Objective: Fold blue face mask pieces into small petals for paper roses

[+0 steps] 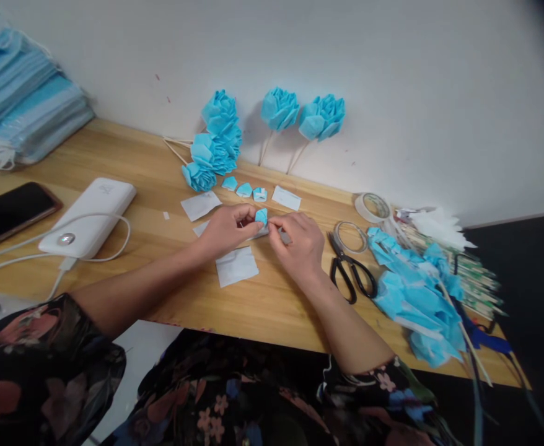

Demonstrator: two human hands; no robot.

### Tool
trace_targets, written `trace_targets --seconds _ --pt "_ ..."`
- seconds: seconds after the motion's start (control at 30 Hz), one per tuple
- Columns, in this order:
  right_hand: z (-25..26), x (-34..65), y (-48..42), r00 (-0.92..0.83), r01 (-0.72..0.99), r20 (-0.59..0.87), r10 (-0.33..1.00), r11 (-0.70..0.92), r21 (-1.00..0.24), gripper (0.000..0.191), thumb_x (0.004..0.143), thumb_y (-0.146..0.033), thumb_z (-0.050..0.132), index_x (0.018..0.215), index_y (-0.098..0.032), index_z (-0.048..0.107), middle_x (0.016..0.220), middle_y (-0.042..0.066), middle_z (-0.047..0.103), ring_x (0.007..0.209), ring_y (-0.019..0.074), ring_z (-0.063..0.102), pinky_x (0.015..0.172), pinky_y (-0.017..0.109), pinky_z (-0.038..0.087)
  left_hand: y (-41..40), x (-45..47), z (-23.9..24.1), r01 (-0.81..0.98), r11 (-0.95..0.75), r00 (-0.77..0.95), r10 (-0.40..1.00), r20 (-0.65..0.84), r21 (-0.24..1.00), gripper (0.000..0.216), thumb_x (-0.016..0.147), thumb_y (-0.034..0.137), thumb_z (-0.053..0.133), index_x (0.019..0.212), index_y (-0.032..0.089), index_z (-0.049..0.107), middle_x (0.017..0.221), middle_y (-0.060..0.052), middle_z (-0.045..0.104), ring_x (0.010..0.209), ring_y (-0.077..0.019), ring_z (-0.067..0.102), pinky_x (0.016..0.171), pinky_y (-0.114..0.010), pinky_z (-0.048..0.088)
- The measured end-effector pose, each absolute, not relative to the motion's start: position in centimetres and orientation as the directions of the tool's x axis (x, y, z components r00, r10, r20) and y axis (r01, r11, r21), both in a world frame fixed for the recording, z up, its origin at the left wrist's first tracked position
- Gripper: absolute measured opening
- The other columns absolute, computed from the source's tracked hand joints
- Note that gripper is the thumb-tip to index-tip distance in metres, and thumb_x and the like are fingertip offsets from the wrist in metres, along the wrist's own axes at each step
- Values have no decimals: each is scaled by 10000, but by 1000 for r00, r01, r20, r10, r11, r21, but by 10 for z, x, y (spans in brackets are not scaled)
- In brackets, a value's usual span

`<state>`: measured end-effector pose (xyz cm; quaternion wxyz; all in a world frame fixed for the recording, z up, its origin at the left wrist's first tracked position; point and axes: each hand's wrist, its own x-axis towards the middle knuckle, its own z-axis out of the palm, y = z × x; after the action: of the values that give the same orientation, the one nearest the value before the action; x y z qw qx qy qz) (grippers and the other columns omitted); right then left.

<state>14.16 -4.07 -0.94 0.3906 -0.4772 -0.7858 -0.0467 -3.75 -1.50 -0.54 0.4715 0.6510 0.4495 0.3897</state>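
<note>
The table (114, 155) runs the whole width before you, with the scissors (350, 272) lying on it toward its right side. Far to the left of the scissors, at the table's back corner, sits a stack of blue masks (21, 93). Just right of the scissors lies a heap of blue pieces (411, 297) mixed with thin sticks. Your left hand (228, 229) and right hand (300, 244) meet just left of the scissors, the right one the nearer of the two. Both are narrowed to a pinch, fingertips facing each other. Well to the left of the scissors is a white power bank (90, 214) with a cable looped round it, and beyond that a dark phone (7, 210). Behind and left of the scissors, blue paper flowers (279, 108) on sticks lean against the wall. A tape roll (372, 206) lies just behind the scissors. White paper slips (236, 265) lie around your hands, left of the scissors. Three loose petals (244, 189) sit in a row behind your hands. Smallest, the folded blue petal (261, 216) is held between the fingertips of both hands, left of the scissors, just above the table.
</note>
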Motion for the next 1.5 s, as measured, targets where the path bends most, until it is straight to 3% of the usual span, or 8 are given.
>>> trace_targets --seconds 0.5,0.73,1.0,1.23,1.5 --pt "-11 142 -40 -269 769 677 685 576 -277 190 961 -226 564 836 -234 707 757 23 746 711 187 652 689 341 428 -15 -38 -3 213 -138 304 950 69 967 224 740 360 626 646 181 530 580 50 435 562 -83 343 532 -226 265" --pt "-11 141 -40 -255 776 625 738 542 -324 202 946 -234 550 810 -245 698 751 25 737 722 190 646 703 347 420 -16 -37 -3 202 -112 313 949 45 973 228 724 365 622 635 179 525 580 48 428 562 -80 334 526 -225 248" --pt "-7 138 -42 -156 692 562 812 496 -524 173 871 -197 577 733 -239 673 712 13 707 671 175 619 698 334 453 -13 -39 -1 156 -88 359 933 26 984 241 728 368 630 636 178 515 574 53 423 558 -77 351 531 -226 260" --pt "1 139 -42 -44 435 259 965 252 -864 128 814 -267 627 719 -212 693 687 -16 687 628 138 575 639 279 458 -11 -42 -4 99 18 413 909 -58 995 216 740 351 656 666 176 552 540 34 516 522 -82 438 521 -218 298" --pt "-3 143 -35 -104 119 1 995 14 -993 179 750 -366 720 686 -201 693 628 -26 614 589 113 500 599 266 415 -11 -43 -2 -36 140 501 859 -103 989 187 744 300 685 670 169 574 569 30 548 490 -67 454 481 -206 346"
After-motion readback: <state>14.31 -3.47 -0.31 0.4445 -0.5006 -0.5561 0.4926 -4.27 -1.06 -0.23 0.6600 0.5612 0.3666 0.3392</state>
